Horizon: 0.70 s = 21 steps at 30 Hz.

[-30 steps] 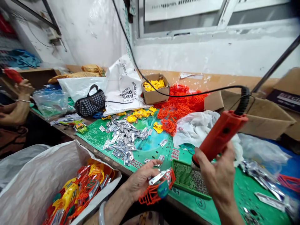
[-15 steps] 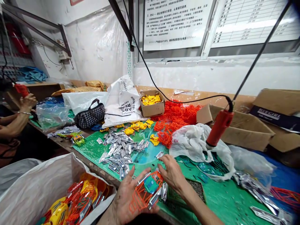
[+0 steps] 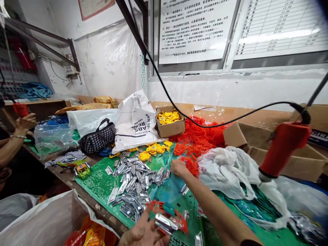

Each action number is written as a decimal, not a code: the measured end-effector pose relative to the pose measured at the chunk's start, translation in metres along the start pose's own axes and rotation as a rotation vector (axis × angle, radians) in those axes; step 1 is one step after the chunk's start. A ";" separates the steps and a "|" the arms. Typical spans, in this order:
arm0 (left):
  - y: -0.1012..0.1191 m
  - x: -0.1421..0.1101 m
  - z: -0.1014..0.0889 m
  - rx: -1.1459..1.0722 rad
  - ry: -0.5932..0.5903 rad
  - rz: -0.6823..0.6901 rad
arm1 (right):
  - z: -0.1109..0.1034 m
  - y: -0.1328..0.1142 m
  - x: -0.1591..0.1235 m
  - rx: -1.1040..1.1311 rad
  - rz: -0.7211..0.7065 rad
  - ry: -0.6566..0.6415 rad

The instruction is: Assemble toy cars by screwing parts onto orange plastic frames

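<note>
My left hand (image 3: pixel 143 230), low in the middle, holds an orange plastic frame (image 3: pixel 183 222) of thin bars, with silver strip pieces (image 3: pixel 165 222) and a dark teal part (image 3: pixel 168 209) on it; motion blurs it somewhat. Stretched across the bench, my right hand (image 3: pixel 179 168) has its fingers curled down at the edge of the orange pile (image 3: pixel 191 165). What lies under those fingertips is hidden. Left of it are many loose silver pieces (image 3: pixel 133 181), with yellow plastic parts (image 3: pixel 155 148) behind them.
A red electric screwdriver (image 3: pixel 284 150) hangs on its cable at the right, above a white plastic bag (image 3: pixel 228 167). Behind stand a carton of yellow parts (image 3: pixel 171 130) and an open carton (image 3: pixel 289 159). A white sack (image 3: pixel 38 222) is at lower left. Another person's hand (image 3: pixel 25 124) shows far left.
My right hand has left the orange frame and reached forward to the orange pile, over where a yellow part lay. My left hand keeps the frame, now lower in view. The view has shifted.
</note>
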<state>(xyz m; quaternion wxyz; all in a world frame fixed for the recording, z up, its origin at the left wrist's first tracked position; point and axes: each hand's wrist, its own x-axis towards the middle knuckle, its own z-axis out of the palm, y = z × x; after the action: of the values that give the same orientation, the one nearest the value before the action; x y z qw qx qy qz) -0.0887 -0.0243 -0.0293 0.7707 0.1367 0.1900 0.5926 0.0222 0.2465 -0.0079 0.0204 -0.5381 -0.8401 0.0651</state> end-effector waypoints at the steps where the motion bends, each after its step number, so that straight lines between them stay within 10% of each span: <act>1: 0.001 0.002 -0.002 0.030 0.031 0.000 | 0.003 0.000 -0.003 0.005 -0.010 -0.008; 7: -0.025 0.035 -0.006 0.189 0.338 0.002 | 0.028 -0.006 -0.058 0.051 -0.057 0.043; 15: -0.053 0.060 0.017 0.455 0.313 0.122 | 0.003 -0.004 -0.104 0.346 -0.028 0.158; 21: -0.041 0.043 0.036 1.002 0.446 0.664 | -0.012 0.000 -0.159 0.867 -0.098 -0.014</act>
<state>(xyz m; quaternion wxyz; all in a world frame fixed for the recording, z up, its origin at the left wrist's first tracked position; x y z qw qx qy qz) -0.0275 0.0077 -0.0206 0.3308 0.4052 0.5473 0.6533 0.0899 0.1032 0.0093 0.2420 -0.4389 -0.7596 0.4144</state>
